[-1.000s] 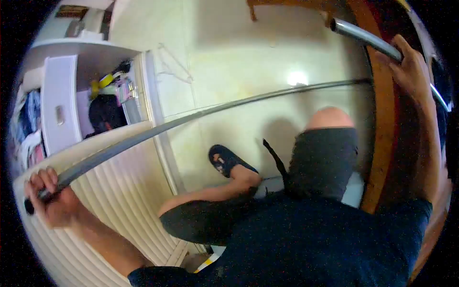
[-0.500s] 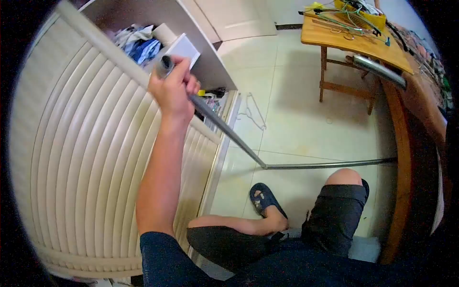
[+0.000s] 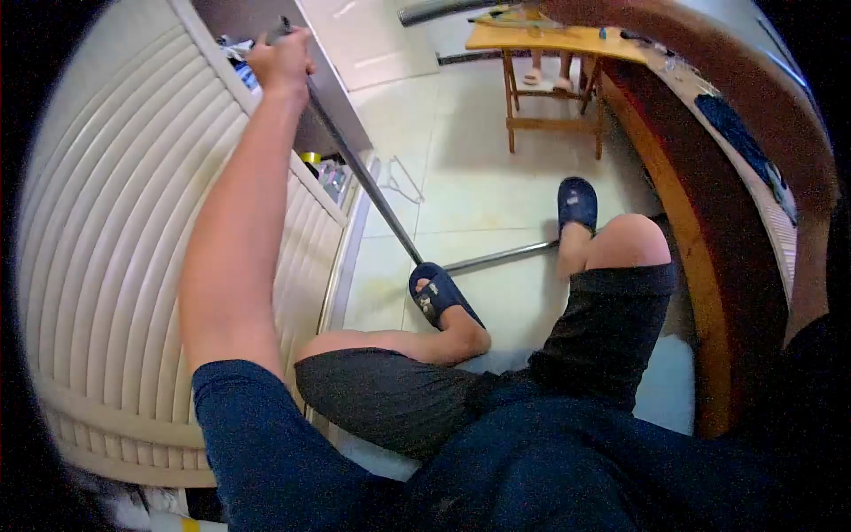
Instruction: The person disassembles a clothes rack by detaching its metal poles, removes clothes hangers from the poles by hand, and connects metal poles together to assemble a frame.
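Note:
My left hand (image 3: pixel 282 66) is closed round the upper end of a grey metal pole (image 3: pixel 359 168) at the upper left. That pole slants down to the floor beside my slippered foot (image 3: pixel 439 297). From there a metal length (image 3: pixel 501 258) lies across the tiles, passing by my other foot; whether the two are joined is hidden. At the top edge, the end of another metal tube (image 3: pixel 443 11) sticks out. My right forearm reaches up across the upper right toward it. My right hand (image 3: pixel 563 11) is mostly cut off by the frame, its fingers hidden.
A louvred cream door (image 3: pixel 133 266) stands at left, beside an open cabinet with clothes and small items. A wire hanger (image 3: pixel 406 182) lies on the floor. A folding wooden table (image 3: pixel 550 40) stands ahead, a person's feet (image 3: pixel 563 84) behind it. Wooden furniture (image 3: pixel 656 168) runs along the right.
My left hand has moved up and away with the pole, which now slopes steeply. My right arm has swung forward and left across the top. The view has shifted, and a person's feet have appeared.

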### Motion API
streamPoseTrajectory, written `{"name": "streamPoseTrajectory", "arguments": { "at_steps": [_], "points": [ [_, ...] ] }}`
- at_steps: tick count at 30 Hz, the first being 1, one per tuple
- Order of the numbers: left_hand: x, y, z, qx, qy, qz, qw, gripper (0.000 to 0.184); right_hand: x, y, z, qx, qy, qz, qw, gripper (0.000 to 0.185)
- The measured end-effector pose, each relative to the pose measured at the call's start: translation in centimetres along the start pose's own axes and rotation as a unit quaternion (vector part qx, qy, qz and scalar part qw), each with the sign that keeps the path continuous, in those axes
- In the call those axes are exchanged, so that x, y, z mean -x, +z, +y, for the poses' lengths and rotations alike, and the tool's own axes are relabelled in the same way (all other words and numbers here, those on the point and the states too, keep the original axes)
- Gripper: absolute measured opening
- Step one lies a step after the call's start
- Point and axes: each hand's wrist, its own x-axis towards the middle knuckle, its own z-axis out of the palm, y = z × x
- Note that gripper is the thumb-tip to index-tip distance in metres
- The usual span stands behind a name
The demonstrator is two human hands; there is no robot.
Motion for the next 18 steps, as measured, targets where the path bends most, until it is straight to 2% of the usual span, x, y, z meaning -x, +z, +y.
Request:
{"name": "streamPoseTrajectory", "arguments": {
  "at_steps": [2, 5, 7, 8, 10, 12, 13, 14, 15, 16, 18],
  "points": [
    [-0.1, -0.1, 2.5, -0.015, -0.006, 0.014, 1.0, 0.014, 0.9, -1.7, -0.7, -0.012, -0.001, 0.002, 1.0, 0.006],
    [0.8, 0.0, 4.0, -0.05, -0.027, 0.027, 0.998, 0.01, 2.8, -2.9, -1.9, -0.025, 0.001, -0.004, 1.0, 0.01],
    [1.1, -0.1, 4.1, -0.039, -0.032, 0.035, 0.998, 0.012, 3.6, -3.1, -2.6, -0.02, 0.001, 0.005, 1.0, 0.016],
    [2.9, -1.2, 2.6, -0.034, -0.025, 0.034, 0.999, 0.012, 4.9, -2.3, -5.0, -0.037, 0.009, -0.017, 0.999, 0.015],
    [3.8, -1.6, 3.8, -0.002, -0.02, 0.012, 1.0, 0.018, 6.3, -4.2, -5.4, -0.026, 0.03, -0.012, 0.999, 0.012],
    [5.6, -1.8, 3.3, -0.011, -0.021, 0.009, 1.0, 0.021, 7.6, -2.4, -4.6, -0.05, 0.022, 0.011, 0.998, 0.011],
    [6.5, -1.7, 3.0, 0.006, -0.001, -0.003, 1.0, 0.021, 9.1, -1.5, -3.7, -0.086, -0.023, 0.044, 0.995, 0.012],
    [8.2, -1.3, 3.3, 0.0, -0.019, -0.013, 1.0, 0.029, 10.4, -1.1, -3.7, -0.12, -0.069, 0.078, 0.987, 0.012],
    [7.4, -2.2, 2.9, 0.01, -0.012, -0.011, 1.0, 0.032, 8.6, -1.8, -4.3, -0.097, -0.029, 0.027, 0.995, 0.013],
    [7.6, -2.5, 3.1, 0.013, 0.0, -0.011, 1.0, 0.035, 8.4, -2.1, -4.7, -0.16, -0.008, 0.059, 0.985, 0.013],
    [8.2, -3.5, 3.5, 0.03, 0.008, -0.022, 0.999, 0.05, 6.4, -1.4, -4.7, -0.082, 0.064, -0.057, 0.993, 0.016]
  ]
}}
